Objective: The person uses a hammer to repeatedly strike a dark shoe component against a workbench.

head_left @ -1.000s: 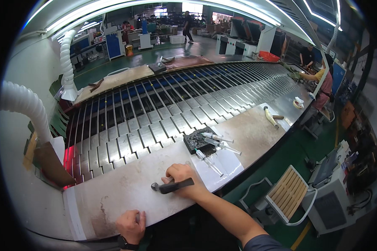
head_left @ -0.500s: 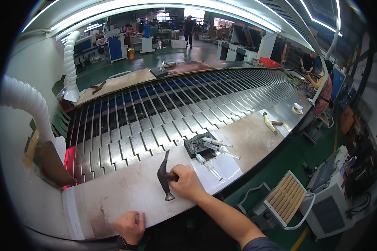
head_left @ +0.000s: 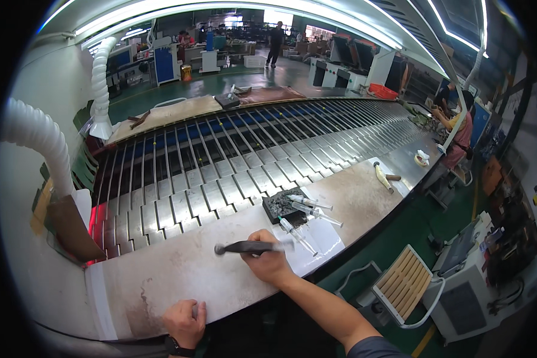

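Steel slats (head_left: 212, 196) are lining the far edge of a pale counter (head_left: 191, 259). Toward the counter's near edge, the right hand (head_left: 267, 262) is holding a blurred hammer (head_left: 244, 247), fingers clamping its handle. No workpiece is showing beneath, so what is done or left cannot be told. At the near edge, the left hand (head_left: 185, 322) is resting, fingers curling together, any contents hidden. Syringes (head_left: 296, 236) and a black block (head_left: 277, 206) are crowding the hammer's right.
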Demonstrator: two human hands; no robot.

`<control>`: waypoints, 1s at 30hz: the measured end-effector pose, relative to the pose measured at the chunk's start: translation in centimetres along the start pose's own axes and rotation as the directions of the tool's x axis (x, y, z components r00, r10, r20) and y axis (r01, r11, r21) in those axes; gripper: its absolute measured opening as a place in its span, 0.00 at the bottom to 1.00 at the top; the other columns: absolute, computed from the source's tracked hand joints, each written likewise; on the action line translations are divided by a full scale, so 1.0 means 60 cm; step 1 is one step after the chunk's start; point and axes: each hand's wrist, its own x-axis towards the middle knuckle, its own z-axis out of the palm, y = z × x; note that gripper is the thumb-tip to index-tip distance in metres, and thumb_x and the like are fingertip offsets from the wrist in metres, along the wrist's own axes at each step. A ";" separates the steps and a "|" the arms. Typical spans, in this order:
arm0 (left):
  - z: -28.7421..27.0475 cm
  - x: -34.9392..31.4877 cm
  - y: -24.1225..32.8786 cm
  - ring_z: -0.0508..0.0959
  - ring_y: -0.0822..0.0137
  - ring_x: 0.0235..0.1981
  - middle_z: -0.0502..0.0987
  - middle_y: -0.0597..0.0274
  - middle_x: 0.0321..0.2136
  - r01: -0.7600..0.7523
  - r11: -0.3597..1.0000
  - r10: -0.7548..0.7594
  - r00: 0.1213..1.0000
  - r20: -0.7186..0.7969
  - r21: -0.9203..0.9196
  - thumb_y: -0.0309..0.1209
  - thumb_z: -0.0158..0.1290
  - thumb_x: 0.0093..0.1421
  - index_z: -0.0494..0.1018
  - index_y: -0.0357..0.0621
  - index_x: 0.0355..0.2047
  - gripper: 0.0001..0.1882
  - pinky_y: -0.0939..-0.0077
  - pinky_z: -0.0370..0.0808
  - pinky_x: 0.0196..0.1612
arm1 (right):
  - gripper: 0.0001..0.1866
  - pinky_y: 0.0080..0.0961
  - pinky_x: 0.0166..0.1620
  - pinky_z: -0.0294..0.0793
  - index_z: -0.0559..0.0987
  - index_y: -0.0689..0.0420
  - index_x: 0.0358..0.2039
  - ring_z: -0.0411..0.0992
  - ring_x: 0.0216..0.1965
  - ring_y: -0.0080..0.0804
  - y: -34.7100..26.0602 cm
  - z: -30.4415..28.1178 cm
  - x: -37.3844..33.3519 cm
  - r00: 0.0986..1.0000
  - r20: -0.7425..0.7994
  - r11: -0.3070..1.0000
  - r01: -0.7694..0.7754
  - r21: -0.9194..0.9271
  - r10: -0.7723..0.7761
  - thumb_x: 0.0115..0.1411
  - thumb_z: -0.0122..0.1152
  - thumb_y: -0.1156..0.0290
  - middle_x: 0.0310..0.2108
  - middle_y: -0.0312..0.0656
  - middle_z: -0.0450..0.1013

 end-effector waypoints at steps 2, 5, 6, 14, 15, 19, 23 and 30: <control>-0.004 0.001 0.003 0.81 0.48 0.24 0.80 0.55 0.24 0.016 1.000 -0.016 1.000 0.013 0.000 0.32 0.71 0.59 0.81 0.44 0.33 0.09 0.52 0.76 0.29 | 0.13 0.40 0.39 0.79 0.81 0.59 0.38 0.78 0.33 0.50 0.003 -0.003 0.002 1.000 -0.022 1.000 -0.021 -0.007 0.021 0.60 0.80 0.73 0.32 0.47 0.77; -0.010 0.002 0.004 0.81 0.48 0.24 0.80 0.56 0.24 -0.010 1.000 0.009 1.000 0.014 0.016 0.31 0.71 0.59 0.81 0.44 0.33 0.09 0.53 0.76 0.29 | 0.12 0.42 0.39 0.80 0.81 0.61 0.38 0.79 0.32 0.52 -0.004 0.000 0.005 0.995 -0.044 0.996 -0.085 0.006 0.085 0.63 0.78 0.70 0.31 0.50 0.78; -0.010 0.002 0.003 0.81 0.48 0.24 0.80 0.56 0.24 -0.012 1.000 0.012 1.000 0.013 0.017 0.31 0.71 0.59 0.81 0.44 0.33 0.09 0.53 0.76 0.29 | 0.14 0.44 0.39 0.80 0.81 0.62 0.38 0.80 0.32 0.53 -0.005 0.002 0.006 0.991 -0.041 0.992 -0.128 0.020 0.128 0.65 0.77 0.67 0.32 0.52 0.80; -0.014 -0.002 0.006 0.81 0.50 0.23 0.80 0.56 0.24 0.009 1.000 -0.009 1.000 0.012 0.012 0.31 0.71 0.59 0.81 0.44 0.32 0.09 0.54 0.76 0.29 | 0.16 0.47 0.41 0.79 0.82 0.62 0.38 0.81 0.37 0.56 -0.046 -0.011 0.017 0.988 0.099 0.990 -0.106 -0.094 0.115 0.66 0.76 0.62 0.29 0.55 0.80; -0.013 0.001 0.006 0.81 0.50 0.23 0.80 0.56 0.24 0.007 1.000 -0.007 1.000 0.010 0.011 0.31 0.71 0.59 0.81 0.44 0.32 0.09 0.54 0.76 0.29 | 0.16 0.47 0.41 0.79 0.82 0.62 0.38 0.81 0.37 0.56 -0.045 -0.010 0.017 0.989 0.097 0.990 -0.104 -0.094 0.113 0.66 0.76 0.62 0.29 0.55 0.80; -0.008 0.006 0.005 0.77 0.53 0.19 0.76 0.57 0.19 -0.048 0.999 0.048 0.998 -0.051 -0.004 0.29 0.71 0.59 0.81 0.44 0.31 0.08 0.56 0.72 0.26 | 0.17 0.47 0.40 0.78 0.82 0.61 0.39 0.80 0.34 0.56 -0.027 -0.006 0.012 0.988 0.117 0.990 -0.092 -0.111 0.105 0.65 0.77 0.61 0.29 0.53 0.81; -0.014 0.003 0.008 0.77 0.53 0.20 0.76 0.57 0.19 -0.035 0.999 0.036 0.998 -0.045 0.004 0.29 0.71 0.59 0.81 0.44 0.32 0.09 0.57 0.72 0.26 | 0.16 0.48 0.38 0.77 0.80 0.59 0.37 0.80 0.32 0.54 -0.042 -0.006 0.013 0.979 0.184 0.989 -0.066 -0.131 0.090 0.64 0.76 0.61 0.29 0.49 0.80; -0.013 -0.005 -0.003 0.79 0.50 0.22 0.79 0.57 0.23 -0.016 0.999 0.015 1.000 0.021 0.037 0.31 0.71 0.60 0.80 0.45 0.32 0.09 0.53 0.74 0.29 | 0.17 0.47 0.42 0.79 0.81 0.56 0.36 0.80 0.38 0.51 -0.019 0.007 0.001 0.936 0.317 0.944 0.232 -0.234 -0.151 0.60 0.79 0.59 0.36 0.46 0.79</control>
